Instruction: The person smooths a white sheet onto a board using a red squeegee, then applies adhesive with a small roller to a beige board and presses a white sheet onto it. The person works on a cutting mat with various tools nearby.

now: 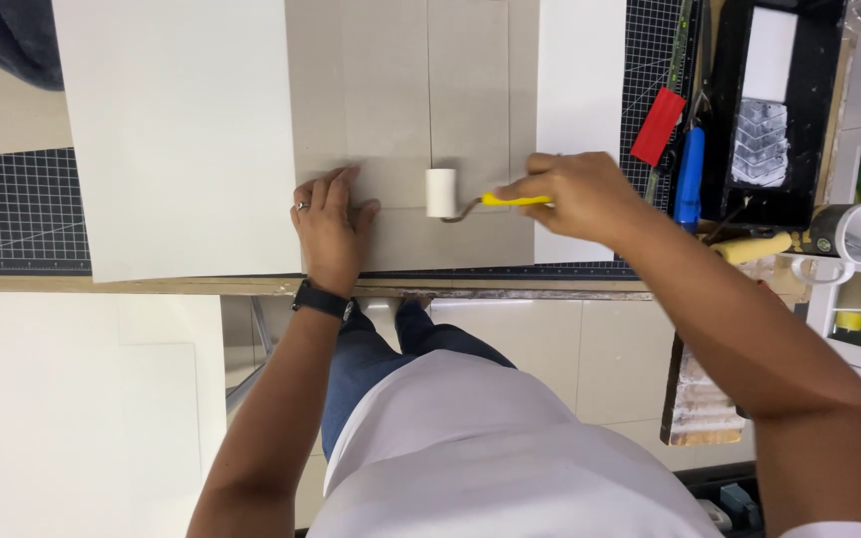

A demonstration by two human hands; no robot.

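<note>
My right hand (575,194) grips the yellow handle of a small white paint roller (441,192), whose roll rests on grey cardboard pieces (401,90) laid on the workbench. My left hand (331,224) lies flat, fingers spread, on the near left part of the grey board, a ring on one finger and a black watch on the wrist. A large white sheet (181,130) lies left of the board, touching its edge.
A black gridded cutting mat (12,204) covers the bench. At right lie a red block (658,125), a blue-handled tool (690,179), a second yellow-handled roller (752,246), a black paint tray (779,110) and a white mug (854,234). The bench edge runs just below my hands.
</note>
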